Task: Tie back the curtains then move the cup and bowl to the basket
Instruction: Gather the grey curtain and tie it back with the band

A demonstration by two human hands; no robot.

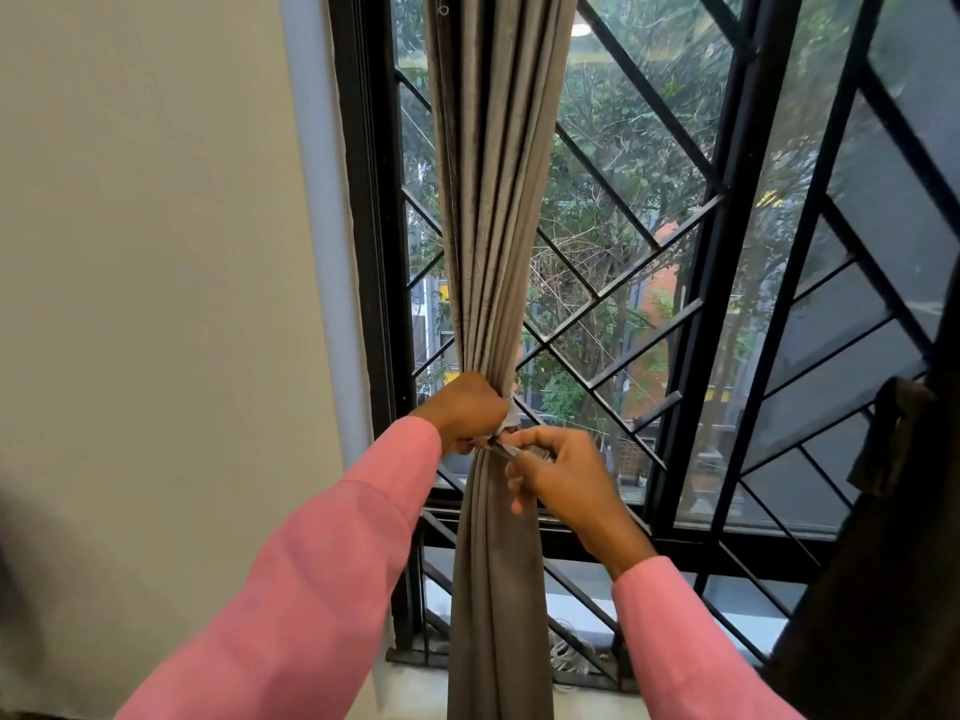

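A grey curtain hangs gathered into a narrow bundle in front of the window. A pale tie-back band wraps the bundle at its waist. My left hand grips the bundle and one end of the band from the left. My right hand pinches the other end of the band just to the right of the bundle. Both hands meet at the front of the curtain. The cup, bowl and basket are out of view.
A black window frame with a diagonal metal grille fills the middle and right. A plain wall stands on the left. A dark curtain hangs at the right edge. A pale sill runs below.
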